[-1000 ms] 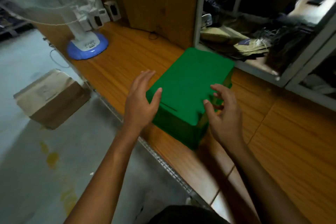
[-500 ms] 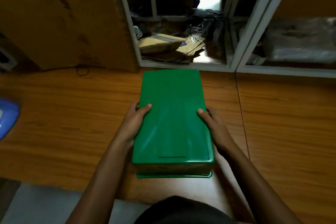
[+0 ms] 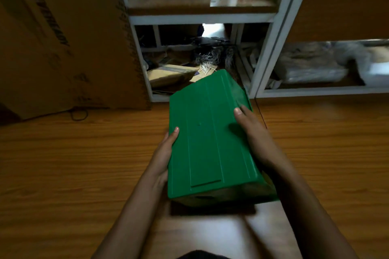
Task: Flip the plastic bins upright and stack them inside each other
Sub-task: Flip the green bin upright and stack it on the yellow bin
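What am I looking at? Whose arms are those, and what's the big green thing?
A person is wearing a camera on their head, so you see what they see: their own two arms reaching forward. The left hand and right hand grip the two long sides of a green bin. It is a plastic box turned bottom side up and tipped a bit, so it looks lifted off the wooden table. The job is to turn it the right way up. Behind it are a big cardboard box and a white shelf holding papers and other stuff.
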`<action>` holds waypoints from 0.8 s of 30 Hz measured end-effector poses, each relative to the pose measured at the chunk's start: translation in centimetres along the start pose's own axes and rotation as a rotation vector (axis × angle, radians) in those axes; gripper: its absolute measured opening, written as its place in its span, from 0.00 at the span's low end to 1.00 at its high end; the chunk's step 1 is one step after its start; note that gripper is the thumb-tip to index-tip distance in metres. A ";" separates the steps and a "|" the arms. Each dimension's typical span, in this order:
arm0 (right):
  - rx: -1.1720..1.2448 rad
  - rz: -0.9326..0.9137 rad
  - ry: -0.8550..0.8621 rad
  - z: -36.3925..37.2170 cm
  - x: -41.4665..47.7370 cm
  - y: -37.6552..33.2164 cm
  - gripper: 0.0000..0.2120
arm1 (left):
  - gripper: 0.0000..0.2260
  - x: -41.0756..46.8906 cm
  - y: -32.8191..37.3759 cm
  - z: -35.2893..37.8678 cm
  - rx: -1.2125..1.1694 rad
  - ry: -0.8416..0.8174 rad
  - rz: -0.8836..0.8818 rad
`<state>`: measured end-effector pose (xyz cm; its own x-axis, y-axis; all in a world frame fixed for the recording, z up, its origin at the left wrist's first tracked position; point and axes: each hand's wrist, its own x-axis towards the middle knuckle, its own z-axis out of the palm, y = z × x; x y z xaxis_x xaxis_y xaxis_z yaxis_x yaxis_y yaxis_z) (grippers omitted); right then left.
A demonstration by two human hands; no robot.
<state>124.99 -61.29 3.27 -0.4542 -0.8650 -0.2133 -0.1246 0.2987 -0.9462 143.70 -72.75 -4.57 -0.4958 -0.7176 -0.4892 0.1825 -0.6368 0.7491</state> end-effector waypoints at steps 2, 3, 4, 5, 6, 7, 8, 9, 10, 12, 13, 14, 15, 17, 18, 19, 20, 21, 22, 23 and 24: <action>-0.238 -0.103 0.039 0.2 0.4 -1.3 0.44 | 0.19 0.5 -0.4 0.1 -0.091 -0.037 -0.097; -0.363 -0.161 0.041 0.2 0.6 -1.8 0.38 | 0.20 0.7 -0.6 -0.3 -0.125 -0.061 -0.114; -0.470 -0.215 0.031 0.2 0.7 -2.4 0.32 | 0.20 0.9 -0.7 -0.9 -0.130 -0.071 -0.106; -0.548 -0.258 0.009 0.1 0.7 -3.0 0.28 | 0.20 1.1 -0.4 -1.4 -0.107 -0.059 -0.067; -0.593 -0.275 -0.021 0.1 0.6 -3.7 0.25 | 0.19 1.2 0.1 -2.0 -0.043 0.003 -0.002; -0.625 -0.272 -0.047 0.2 0.4 -4.4 0.24 | 0.18 1.2 0.9 -2.6 0.053 0.113 0.078; -0.680 -0.262 -0.052 0.3 0.2 -4.9 0.24 | 0.17 1.2 1.8 -3.0 0.167 0.258 0.163; -0.773 -0.258 -0.034 0.6 0.2 -5.2 0.25 | 0.15 0.9 2.7 -3.2 0.258 0.384 0.254; -0.868 -0.248 -0.010 0.9 0.3 -5.4 0.28 | 0.14 0.6 3.7 -3.1 0.310 0.448 0.352; -0.886 -0.189 0.004 1.6 0.5 -5.8 0.33 | 0.11 -0.5 5.6 -2.2 0.298 0.413 0.501; -0.787 -0.145 -0.026 1.9 0.5 -6.0 0.34 | 0.11 -1.2 6.4 -1.4 0.264 0.362 0.541; -0.638 -0.110 -0.068 2.4 0.6 -6.0 0.33 | 0.11 -1.8 7.0 -0.6 0.232 0.302 0.555; -0.484 -0.099 -0.103 3.0 0.5 -6.0 0.32 | 0.12 -2.3 7.6 0.1 0.212 0.241 0.552; -0.287 -0.114 -0.102 4.3 0.3 -5.8 0.31 | 0.13 -2.6 8.3 0.7 0.222 0.154 0.508; -0.220 -0.128 -0.082 4.8 0.4 -5.7 0.30 | 0.14 -2.4 8.4 0.5 0.238 0.137 0.479; -0.160 -0.131 -0.063 5.4 0.6 -5.6 0.27 | 0.15 -2.2 8.4 0.1 0.248 0.125 0.451; -0.110 -0.125 -0.050 5.8 0.7 -5.5 0.26 | 0.15 -1.9 8.2 -0.4 0.288 0.122 0.440; -0.083 -0.123 -0.034 6.2 0.9 -5.3 0.25 | 0.15 -1.7 7.9 -0.8 0.387 0.129 0.452; -0.071 -0.129 -0.021 6.5 1.0 -5.2 0.24 | 0.15 -1.4 7.6 -1.2 0.524 0.148 0.492; -0.066 -0.145 -0.013 6.8 1.1 -5.0 0.23 | 0.16 -1.0 7.3 -1.5 0.642 0.167 0.549; -0.056 -0.156 -0.009 7.1 1.2 -4.8 0.22 | 0.15 -0.9 7.2 -1.7 0.720 0.189 0.604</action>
<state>131.34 -66.67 5.85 -0.4176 -0.9062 -0.0667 -0.2421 0.1818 -0.9531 146.87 -77.20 0.49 -0.3319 -0.9419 0.0526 -0.2345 0.1364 0.9625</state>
